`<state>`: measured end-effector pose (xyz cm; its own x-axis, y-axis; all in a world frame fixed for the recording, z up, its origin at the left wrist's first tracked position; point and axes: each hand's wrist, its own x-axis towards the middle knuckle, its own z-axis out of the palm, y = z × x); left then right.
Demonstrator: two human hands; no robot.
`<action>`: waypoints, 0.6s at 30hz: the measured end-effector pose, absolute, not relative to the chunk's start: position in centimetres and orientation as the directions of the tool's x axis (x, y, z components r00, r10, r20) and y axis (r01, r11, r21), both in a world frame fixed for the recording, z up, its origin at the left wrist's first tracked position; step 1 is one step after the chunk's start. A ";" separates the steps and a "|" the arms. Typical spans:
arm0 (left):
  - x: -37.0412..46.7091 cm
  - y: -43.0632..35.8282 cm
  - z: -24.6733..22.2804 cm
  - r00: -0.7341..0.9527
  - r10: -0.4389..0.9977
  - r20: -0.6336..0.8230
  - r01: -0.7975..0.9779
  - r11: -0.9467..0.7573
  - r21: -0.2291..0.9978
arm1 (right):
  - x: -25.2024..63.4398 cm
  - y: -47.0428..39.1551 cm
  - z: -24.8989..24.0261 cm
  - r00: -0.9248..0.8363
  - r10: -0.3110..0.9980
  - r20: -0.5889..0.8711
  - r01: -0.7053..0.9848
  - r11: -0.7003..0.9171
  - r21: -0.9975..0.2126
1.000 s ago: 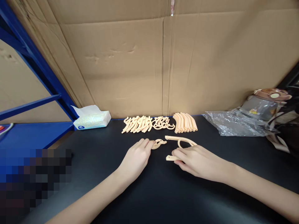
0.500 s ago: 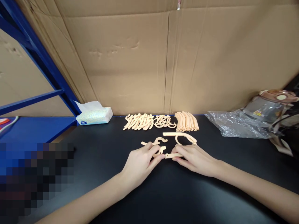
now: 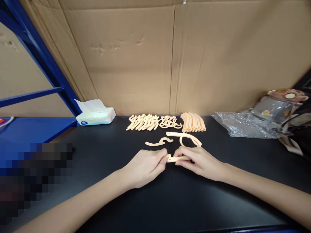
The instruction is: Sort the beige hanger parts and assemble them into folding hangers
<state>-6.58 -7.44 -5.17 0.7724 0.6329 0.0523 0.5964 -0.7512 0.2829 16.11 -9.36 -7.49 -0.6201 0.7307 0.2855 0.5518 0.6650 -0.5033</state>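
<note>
My right hand (image 3: 200,162) pinches a beige hanger arm (image 3: 173,159) with a small hole near its left end. Closed beside it, my left hand (image 3: 148,166) grips a curved beige hanger piece (image 3: 168,156), mostly hidden by the fingers. The ends of the two pieces meet between my hands, though I cannot tell if they are joined. Just beyond my left hand lies a wavy hanger piece with a hooked end (image 3: 159,142). Behind my right hand, a longer hanger arm (image 3: 179,134) lies with a curved piece (image 3: 181,141) against it.
Along the back of the black table (image 3: 155,207) lie a pile of wavy pieces (image 3: 143,122), a pile of hooks (image 3: 167,122) and a stack of arms (image 3: 193,122). A tissue pack (image 3: 96,116) stands left; a clear plastic bag (image 3: 245,124) and a bottle (image 3: 274,105) stand right.
My left hand has turned and closed over its curved piece, bringing it against the end of the arm in my right hand. The view has shifted slightly downward.
</note>
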 end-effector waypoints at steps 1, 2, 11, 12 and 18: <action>-6.6 -7.5 -5.2 0.774 0.631 0.054 0.595 -0.753 0.282 | 16.1 -9.3 -7.5 -0.619 0.731 0.289 0.553 0.666 -0.501; -6.5 -7.5 -5.2 0.773 0.632 0.056 0.596 -0.753 0.277 | 16.1 -9.3 -7.6 -0.617 0.730 0.294 0.552 0.668 -0.499; -6.6 -7.5 -5.5 0.775 0.630 0.045 0.610 -0.766 0.204 | 16.0 -9.2 -7.4 -0.627 0.730 0.273 0.551 0.663 -0.507; -6.6 -7.5 -5.6 0.776 0.629 0.038 0.613 -0.768 0.187 | 16.1 -9.1 -7.4 -0.633 0.726 0.268 0.548 0.665 -0.508; -6.2 -7.7 -5.8 0.803 0.596 0.001 0.596 -0.803 0.012 | 16.4 -9.5 -7.8 -0.640 0.736 0.221 0.584 0.653 -0.482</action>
<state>-6.20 -7.68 -5.83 0.8029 0.5961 0.0012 0.5960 -0.8029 0.0115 16.38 -9.47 -7.79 -0.6403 0.7357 0.2208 0.5839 0.6529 -0.4825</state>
